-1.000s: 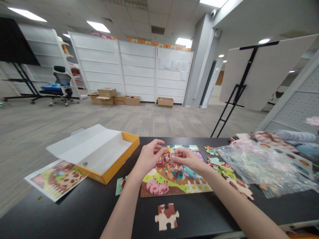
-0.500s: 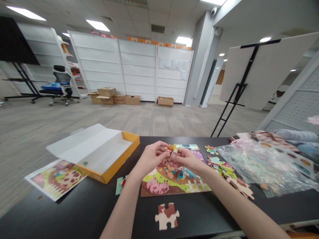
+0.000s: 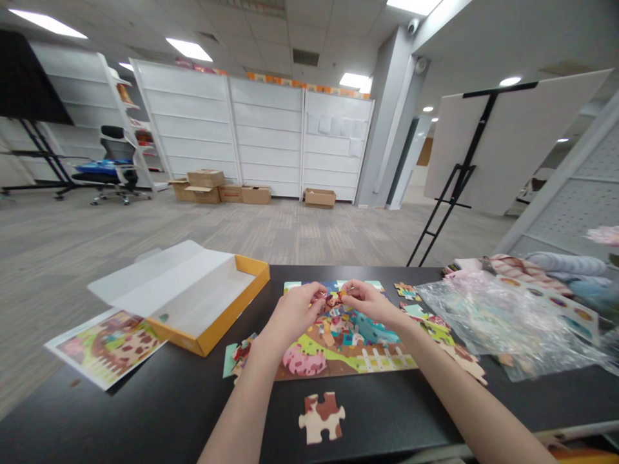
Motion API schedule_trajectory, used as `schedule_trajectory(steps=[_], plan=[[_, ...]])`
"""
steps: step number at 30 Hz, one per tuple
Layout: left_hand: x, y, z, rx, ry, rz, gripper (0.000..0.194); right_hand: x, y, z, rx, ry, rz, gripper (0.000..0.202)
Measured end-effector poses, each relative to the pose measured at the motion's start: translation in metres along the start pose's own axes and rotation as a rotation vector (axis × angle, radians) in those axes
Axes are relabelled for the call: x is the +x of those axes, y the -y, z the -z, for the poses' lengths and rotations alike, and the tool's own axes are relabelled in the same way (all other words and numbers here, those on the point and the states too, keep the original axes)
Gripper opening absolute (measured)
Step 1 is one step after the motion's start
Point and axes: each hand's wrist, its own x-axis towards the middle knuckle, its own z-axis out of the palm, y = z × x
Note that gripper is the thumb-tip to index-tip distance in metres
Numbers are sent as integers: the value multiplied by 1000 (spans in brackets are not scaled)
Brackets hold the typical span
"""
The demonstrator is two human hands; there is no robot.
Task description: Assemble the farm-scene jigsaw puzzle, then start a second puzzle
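A colourful jigsaw puzzle (image 3: 338, 364) with a pink pig and a white fence lies on the black table (image 3: 159, 419). Over its upper part, my left hand (image 3: 302, 306) has its fingers closed at a small red and white piece (image 3: 322, 294). My right hand (image 3: 370, 301) is closed in a pinch just to the right, with a small orange and red piece (image 3: 343, 294) at its fingertips. The hands are a little apart. A brown and cream puzzle piece (image 3: 322, 417) lies alone near the front edge.
An open yellow box (image 3: 235, 309) stands at the left beside a printed picture sheet (image 3: 109, 348). Loose pieces (image 3: 407, 291) lie right of the puzzle, others (image 3: 238, 354) by my left forearm. A clear plastic bag (image 3: 507, 322) and rolled cloths (image 3: 565, 263) are at the right.
My hands have moved apart, the left one slightly down and the right one slightly right. The yellow piece between them has left its raised spot, and more of the puzzle's upper part shows.
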Motion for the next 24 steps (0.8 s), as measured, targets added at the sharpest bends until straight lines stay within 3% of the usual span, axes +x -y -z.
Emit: schedule_trajectory(steps=[5, 12, 17, 20, 24], plan=[[-2, 2, -1, -5, 67, -133, 35, -2, 4, -15, 110, 70, -32, 43], [-3, 2, 2, 135, 75, -117, 29, -4, 8, -11, 142, 101, -91, 42], [-5, 9, 15, 215, -21, 14, 31, -6, 5, 0, -262, 57, 87, 26], [-6, 13, 18, 282, -47, 61, 34, -8, 3, -6, -503, 168, 162, 20], [-6, 13, 17, 311, -2, 45, 36, -10, 6, -14, -655, 258, 228, 17]])
